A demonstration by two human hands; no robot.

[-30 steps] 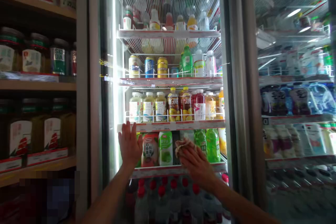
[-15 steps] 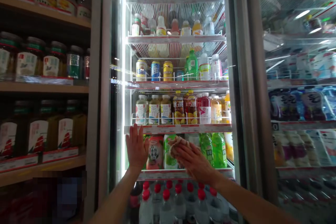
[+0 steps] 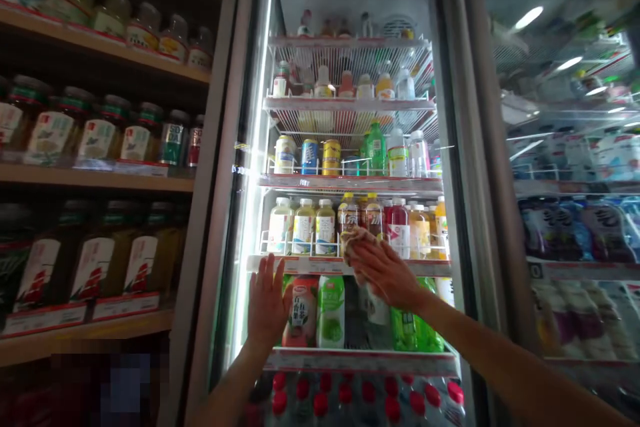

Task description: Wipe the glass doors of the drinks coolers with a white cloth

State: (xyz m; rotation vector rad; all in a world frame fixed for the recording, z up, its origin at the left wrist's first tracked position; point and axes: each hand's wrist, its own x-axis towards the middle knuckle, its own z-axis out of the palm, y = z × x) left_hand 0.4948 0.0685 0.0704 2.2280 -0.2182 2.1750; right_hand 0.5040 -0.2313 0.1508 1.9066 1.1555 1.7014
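Note:
A glass fridge door (image 3: 350,7) stands in front of lit shelves of drinks. My left hand (image 3: 270,303) is raised with its fingers apart against the glass, near the left side and below the shelf edge (image 3: 300,265). It holds nothing. A crumpled light brown cloth (image 3: 351,245) lies under the fingers of my right hand (image 3: 383,270), which presses it to the glass in front of the brown tea bottles (image 3: 374,213). Part of the cloth is hidden by the fingers.
Wooden shelves (image 3: 100,177) with bottles and jars stand at the left. A metal door frame (image 3: 487,147) runs down the right, beside another glass-fronted fridge of drinks (image 3: 575,213). Red-capped bottles (image 3: 345,393) line the bottom.
My right hand has moved up the glass with the cloth, from the green bottles' row to the tea bottles' row. My left hand keeps its open pose. The view has shifted.

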